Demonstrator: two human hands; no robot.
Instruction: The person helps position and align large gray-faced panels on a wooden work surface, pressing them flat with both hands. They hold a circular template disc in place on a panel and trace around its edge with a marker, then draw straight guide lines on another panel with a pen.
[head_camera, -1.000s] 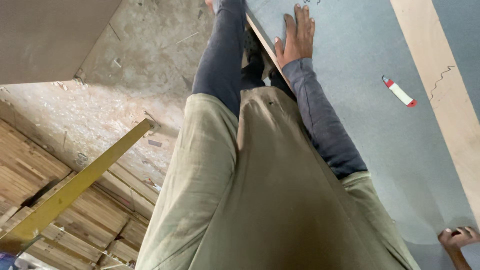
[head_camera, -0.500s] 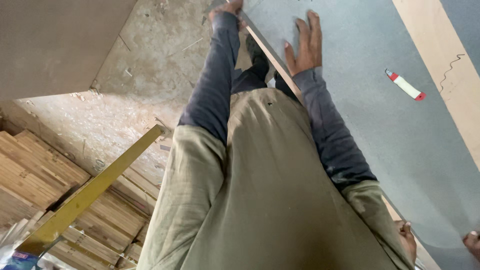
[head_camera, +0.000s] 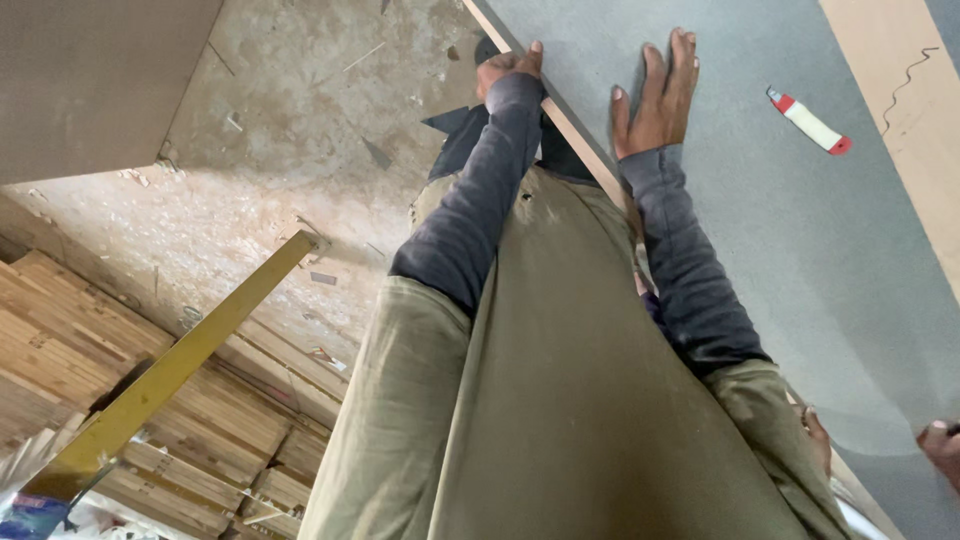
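board (head_camera: 800, 260) under my right hand (head_camera: 655, 95) looked matt grey laminate with raw wood edge; floor (head_camera: 300, 130) was rough dusty concrete; sleeves were soft cloth.

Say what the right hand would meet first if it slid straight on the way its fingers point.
The right hand lies flat on the grey sheet, fingers pointing toward the frame's top. Only bare sheet shows ahead; the red-and-white marker lies off to the side.

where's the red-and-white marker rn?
Head view, upper right: the red-and-white marker lies on the grey board, right of the right hand pressed flat there.
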